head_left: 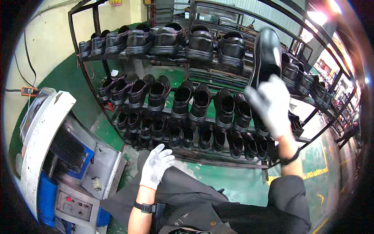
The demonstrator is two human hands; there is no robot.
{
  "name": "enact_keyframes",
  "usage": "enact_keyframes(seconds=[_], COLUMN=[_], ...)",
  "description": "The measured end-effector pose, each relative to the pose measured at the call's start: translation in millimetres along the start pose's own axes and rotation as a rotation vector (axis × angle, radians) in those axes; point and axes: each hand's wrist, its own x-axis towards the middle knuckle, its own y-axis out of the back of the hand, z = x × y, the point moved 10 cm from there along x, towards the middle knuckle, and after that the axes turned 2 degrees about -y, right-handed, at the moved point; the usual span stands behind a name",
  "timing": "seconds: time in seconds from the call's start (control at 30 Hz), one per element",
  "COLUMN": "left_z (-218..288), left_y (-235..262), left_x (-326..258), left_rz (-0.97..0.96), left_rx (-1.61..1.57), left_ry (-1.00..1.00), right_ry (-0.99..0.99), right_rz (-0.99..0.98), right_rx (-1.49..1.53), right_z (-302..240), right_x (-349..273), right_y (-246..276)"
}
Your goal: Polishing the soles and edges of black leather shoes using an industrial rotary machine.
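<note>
My right hand (274,103), in a white glove, is raised in front of the rack's right half. It grips a black leather shoe (268,48) by the heel end, with the toe pointing up. The hand is a little blurred. My left hand (157,165), also in a white glove, hangs over my dark-trousered leg with its fingers loosely bent and nothing in them. Beyond both hands stands a black metal rack (73,33) with rows of black shoes. A top-shelf shoe (200,41) shows its heel, while middle-shelf shoes (200,102) tilt their openings toward me.
At the left stands a white-cased machine (46,128) with blue parts and a control panel (74,204) with a red light. An orange device (29,91) with a cable is by the wall. Yellow lines (311,173) mark the green floor at the right.
</note>
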Motion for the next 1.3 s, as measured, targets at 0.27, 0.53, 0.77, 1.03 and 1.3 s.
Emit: enact_keyframes(seconds=[0.27,0.53,0.77,1.03,1.3], left_z=[-38.1,68.1,172.3,227.3,262.7], left_y=[22.3,86.7,194.8,258.5,313.8], left_x=[-1.4,-59.1,-135.8,-168.0,-150.9], left_rz=[0.193,0.213,0.565,0.804,0.779], left_rx=[0.233,-0.338,-0.120,-0.152,-0.243], left_ry=[-0.057,-0.349,-0.869,-0.797,-0.757], right_ry=[-0.441,0.552,-0.221,-1.193,-0.942], right_rz=[-0.581,-0.947,-1.678,-2.200,-2.305], right_rx=[1.295,1.554,1.887,2.751,2.810], right_z=[-170.4,-376.4,-517.2,-657.0,-726.7], right_x=[-126.8,-116.9,-131.1,-124.1,-111.4], right_y=[-66.5,-79.4,-185.6,-204.5,-266.7])
